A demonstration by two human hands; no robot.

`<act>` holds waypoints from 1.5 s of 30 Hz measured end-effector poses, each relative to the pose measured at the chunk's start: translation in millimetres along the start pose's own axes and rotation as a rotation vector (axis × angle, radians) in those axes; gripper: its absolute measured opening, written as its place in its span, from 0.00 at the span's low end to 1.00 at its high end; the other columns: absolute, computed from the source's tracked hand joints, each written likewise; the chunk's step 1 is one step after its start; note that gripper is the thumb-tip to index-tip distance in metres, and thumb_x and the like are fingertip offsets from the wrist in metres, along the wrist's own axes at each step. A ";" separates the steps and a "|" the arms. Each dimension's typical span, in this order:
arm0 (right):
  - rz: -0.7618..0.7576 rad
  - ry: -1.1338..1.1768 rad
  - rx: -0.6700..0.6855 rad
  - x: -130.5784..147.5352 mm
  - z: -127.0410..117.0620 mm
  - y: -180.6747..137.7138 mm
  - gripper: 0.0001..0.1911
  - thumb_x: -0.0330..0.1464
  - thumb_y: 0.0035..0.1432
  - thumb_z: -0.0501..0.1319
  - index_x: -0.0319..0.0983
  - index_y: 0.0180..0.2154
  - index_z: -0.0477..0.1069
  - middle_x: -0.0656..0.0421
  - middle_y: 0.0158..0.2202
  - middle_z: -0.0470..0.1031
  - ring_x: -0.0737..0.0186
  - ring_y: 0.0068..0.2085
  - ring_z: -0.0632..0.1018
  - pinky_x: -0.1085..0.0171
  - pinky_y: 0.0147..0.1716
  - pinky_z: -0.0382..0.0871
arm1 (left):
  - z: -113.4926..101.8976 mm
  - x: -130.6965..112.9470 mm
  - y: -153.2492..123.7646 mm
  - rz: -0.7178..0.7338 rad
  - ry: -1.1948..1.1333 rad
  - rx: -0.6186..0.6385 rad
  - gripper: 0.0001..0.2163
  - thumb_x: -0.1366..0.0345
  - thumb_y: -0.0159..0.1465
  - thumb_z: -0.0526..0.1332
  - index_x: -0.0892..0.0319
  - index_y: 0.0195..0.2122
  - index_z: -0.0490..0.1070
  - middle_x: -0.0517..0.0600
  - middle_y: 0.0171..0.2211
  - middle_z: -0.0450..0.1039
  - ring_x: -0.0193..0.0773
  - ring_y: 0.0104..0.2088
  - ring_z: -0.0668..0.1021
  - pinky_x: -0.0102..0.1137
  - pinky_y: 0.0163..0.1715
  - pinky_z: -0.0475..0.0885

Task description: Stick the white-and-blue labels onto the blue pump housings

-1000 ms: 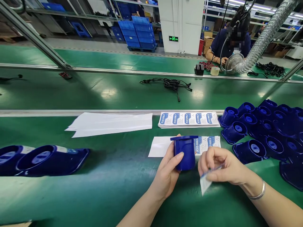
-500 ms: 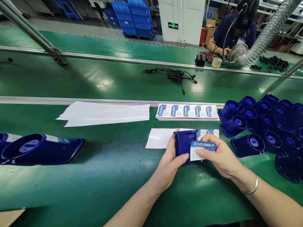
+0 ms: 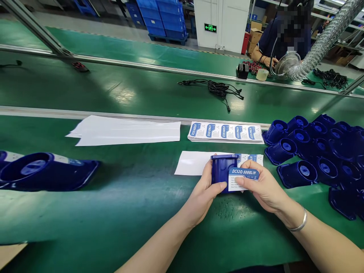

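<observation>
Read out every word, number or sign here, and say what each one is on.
"DC52Q-5000L/H": on the white and blue sticker under the right hand, against the dark blue plastic housing in the left hand.
Small lines below it: too small to read.
Stacked blue-and-white label sheets: blurred.
Green exit sign: symbols only.

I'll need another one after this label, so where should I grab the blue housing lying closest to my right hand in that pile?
Probably with the right hand: take the nearest blue housing by its round barrel, fingers across its two sides, coming from its near left, where green table shows. Other housings crowd its far and right sides.
</observation>
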State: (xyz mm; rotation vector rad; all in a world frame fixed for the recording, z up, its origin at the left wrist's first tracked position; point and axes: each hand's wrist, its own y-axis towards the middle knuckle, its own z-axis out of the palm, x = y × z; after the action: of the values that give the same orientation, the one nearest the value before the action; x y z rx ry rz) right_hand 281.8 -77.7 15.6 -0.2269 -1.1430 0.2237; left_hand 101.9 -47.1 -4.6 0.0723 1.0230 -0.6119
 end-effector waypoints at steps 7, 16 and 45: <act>0.018 0.018 -0.024 -0.9 0.9 0.7 0.24 0.37 0.41 0.80 0.39 0.33 0.69 0.66 0.26 0.70 0.69 0.27 0.70 0.69 0.29 0.68 | -7.1 9.0 3.0 0.020 -0.017 0.011 0.36 0.62 0.62 0.67 0.47 0.70 0.54 0.49 0.72 0.53 0.57 0.71 0.54 0.46 0.68 0.53; 0.027 0.034 -0.016 -0.3 1.8 1.6 0.24 0.37 0.41 0.81 0.38 0.32 0.68 0.66 0.27 0.70 0.70 0.27 0.71 0.70 0.29 0.68 | -7.4 9.6 1.8 -0.020 0.012 -0.053 0.38 0.60 0.61 0.68 0.48 0.70 0.53 0.51 0.72 0.52 0.59 0.71 0.53 0.49 0.68 0.53; 0.021 0.031 0.010 -3.9 0.8 2.8 0.23 0.37 0.44 0.80 0.38 0.32 0.68 0.65 0.27 0.71 0.70 0.28 0.70 0.71 0.29 0.65 | -3.0 5.0 0.1 -0.005 0.063 -0.037 0.38 0.62 0.58 0.72 0.47 0.67 0.57 0.53 0.67 0.62 0.58 0.67 0.63 0.47 0.65 0.61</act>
State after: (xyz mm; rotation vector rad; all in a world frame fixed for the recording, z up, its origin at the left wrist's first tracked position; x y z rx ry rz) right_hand 279.3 -76.0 11.7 -0.2332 -1.1094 0.2435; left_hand 101.5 -48.3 -10.4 0.0566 1.0954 -0.5987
